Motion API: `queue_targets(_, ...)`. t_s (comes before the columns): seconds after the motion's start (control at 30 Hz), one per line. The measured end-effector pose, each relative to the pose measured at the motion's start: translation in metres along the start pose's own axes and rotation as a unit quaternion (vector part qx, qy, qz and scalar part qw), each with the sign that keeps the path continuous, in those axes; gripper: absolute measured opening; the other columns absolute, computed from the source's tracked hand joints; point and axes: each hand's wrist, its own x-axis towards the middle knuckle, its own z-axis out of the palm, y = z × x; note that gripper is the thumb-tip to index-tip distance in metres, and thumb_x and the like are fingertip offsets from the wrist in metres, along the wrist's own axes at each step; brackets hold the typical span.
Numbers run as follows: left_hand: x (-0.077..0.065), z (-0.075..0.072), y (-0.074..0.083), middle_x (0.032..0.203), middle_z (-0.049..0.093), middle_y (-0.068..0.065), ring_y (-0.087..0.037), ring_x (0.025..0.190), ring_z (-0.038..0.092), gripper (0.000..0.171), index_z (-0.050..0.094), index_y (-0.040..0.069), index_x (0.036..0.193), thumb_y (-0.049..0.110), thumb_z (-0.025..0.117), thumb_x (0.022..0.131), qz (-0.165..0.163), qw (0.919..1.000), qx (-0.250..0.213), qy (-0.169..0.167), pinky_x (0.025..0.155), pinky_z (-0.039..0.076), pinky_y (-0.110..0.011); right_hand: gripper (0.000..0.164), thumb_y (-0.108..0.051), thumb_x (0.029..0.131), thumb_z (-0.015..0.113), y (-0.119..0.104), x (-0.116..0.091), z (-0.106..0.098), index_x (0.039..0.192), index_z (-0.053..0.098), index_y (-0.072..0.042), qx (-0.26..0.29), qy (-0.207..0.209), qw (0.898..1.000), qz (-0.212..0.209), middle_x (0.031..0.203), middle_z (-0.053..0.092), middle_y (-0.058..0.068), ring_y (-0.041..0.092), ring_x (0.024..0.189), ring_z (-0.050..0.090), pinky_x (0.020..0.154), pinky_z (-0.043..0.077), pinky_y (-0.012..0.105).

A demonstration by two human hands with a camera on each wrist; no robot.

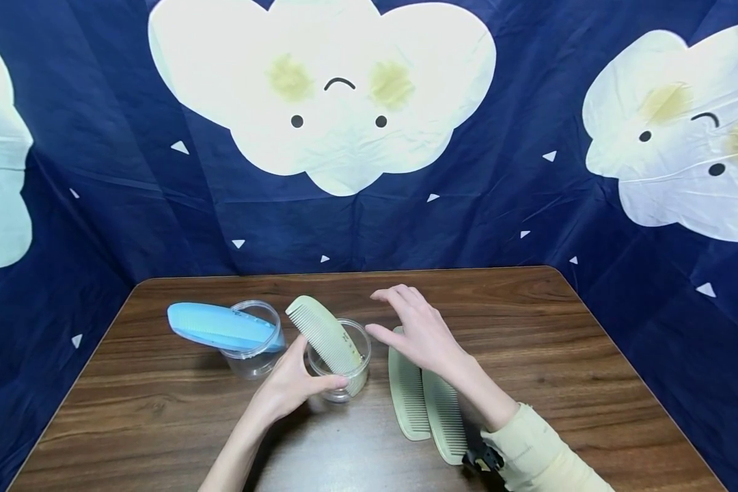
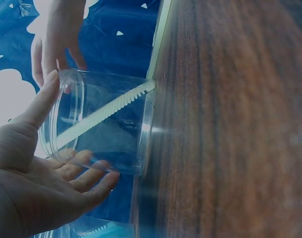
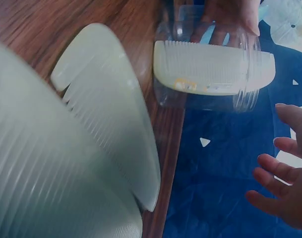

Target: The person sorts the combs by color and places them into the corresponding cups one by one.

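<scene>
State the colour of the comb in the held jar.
The comb is pale green, clearest in the head view.

Combs (image 1: 408,396), pale green and blue, smooth plastic-looking with soft sheen; jars (image 1: 246,365), clear glossy plastic, ridged at the mouth; surface (image 1: 154,424), smooth brown wood grain, lightly glossy; backdrop (image 1: 418,236), creased cloth; sleeve (image 1: 531,444), matt cloth.
</scene>
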Motion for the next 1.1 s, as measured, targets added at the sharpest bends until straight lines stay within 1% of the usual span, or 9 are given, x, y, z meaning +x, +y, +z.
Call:
queue_targets(0.2, 0.0, 0.0, 0.001, 0.152, 0.054, -0.009, -0.032, 0.148, 0.042, 0.094, 0.045, 0.018, 0.148, 0.042, 0.094, 0.071, -0.002, 1.0, -0.002, -0.003, 0.121, 0.033, -0.058, 0.045, -0.045, 0.094, 0.071, 0.008, -0.004, -0.002, 0.134, 0.062, -0.025, -0.014, -0.02, 1.0, -0.014, 0.128, 0.064, -0.007, 0.015, 0.119, 0.059, 0.088, 0.056, 0.042)
queue_targets(0.4, 0.0, 0.0, 0.001, 0.15, 0.055, -0.009, -0.032, 0.147, 0.044, 0.093, 0.046, 0.019, 0.147, 0.042, 0.094, 0.071, -0.001, 1.0, -0.004, -0.002, 0.121, 0.033, -0.058, 0.045, -0.04, 0.094, 0.075, 0.015, -0.007, -0.003, 0.134, 0.062, -0.024, -0.033, -0.05, 0.998, -0.035, 0.131, 0.063, -0.006, 0.018, 0.122, 0.059, 0.093, 0.056, 0.043)
queue_targets(0.6, -0.001, 0.0, 0.001, 0.149, 0.056, -0.008, -0.031, 0.146, 0.044, 0.091, 0.047, 0.017, 0.146, 0.041, 0.094, 0.071, -0.005, 1.0, -0.007, -0.001, 0.121, 0.034, -0.057, 0.046, -0.036, 0.093, 0.076, 0.022, -0.011, -0.001, 0.134, 0.064, -0.021, -0.047, -0.069, 0.994, -0.072, 0.131, 0.063, -0.004, 0.019, 0.124, 0.06, 0.097, 0.056, 0.044)
queue_targets(0.8, -0.001, 0.0, 0.001, 0.152, 0.054, -0.009, -0.031, 0.148, 0.042, 0.094, 0.046, 0.018, 0.148, 0.043, 0.094, 0.071, -0.009, 1.0, -0.003, -0.002, 0.121, 0.033, -0.058, 0.045, -0.032, 0.092, 0.076, 0.029, -0.015, -0.001, 0.134, 0.063, -0.023, -0.066, -0.09, 0.987, -0.116, 0.133, 0.062, -0.003, 0.018, 0.126, 0.059, 0.103, 0.054, 0.041)
queue_targets(1.0, -0.001, 0.0, 0.001, 0.151, 0.054, -0.009, -0.031, 0.148, 0.043, 0.094, 0.047, 0.018, 0.148, 0.044, 0.094, 0.071, -0.012, 0.9999, -0.001, 0.001, 0.121, 0.033, -0.058, 0.048, -0.025, 0.089, 0.08, 0.034, -0.018, -0.003, 0.134, 0.063, -0.02, -0.071, -0.11, 0.976, -0.173, 0.136, 0.062, 0.003, 0.02, 0.127, 0.058, 0.102, 0.054, 0.045)
queue_targets(1.1, 0.0, 0.001, 0.0, 0.15, 0.055, -0.008, -0.031, 0.147, 0.043, 0.094, 0.047, 0.018, 0.147, 0.043, 0.094, 0.07, -0.013, 0.9999, 0.0, 0.003, 0.121, 0.033, -0.057, 0.05, -0.025, 0.088, 0.082, 0.036, -0.019, -0.003, 0.135, 0.063, -0.02, -0.074, -0.131, 0.971, -0.185, 0.138, 0.062, 0.003, 0.02, 0.129, 0.057, 0.103, 0.053, 0.046)
